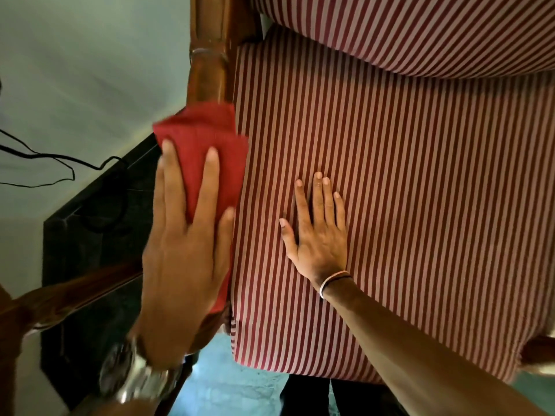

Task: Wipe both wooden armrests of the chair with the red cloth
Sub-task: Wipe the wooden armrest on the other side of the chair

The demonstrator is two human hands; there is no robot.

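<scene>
The red cloth [204, 139] lies on the chair's left wooden armrest [207, 70], about halfway along it. My left hand [183, 244], with a metal watch on the wrist, presses flat on the cloth with fingers spread. The bare polished wood of the armrest shows beyond the cloth. My right hand [318, 235] rests flat on the red-and-white striped seat cushion [420, 205], fingers apart and holding nothing. A small part of the right armrest [537, 352] shows at the lower right edge.
The striped back cushion [420, 25] is at the top. Left of the chair stand a dark glossy surface [90, 235], loose black cables [60, 163] against a pale wall, and another wooden rail [60, 298]. Teal floor [216, 385] lies below the seat.
</scene>
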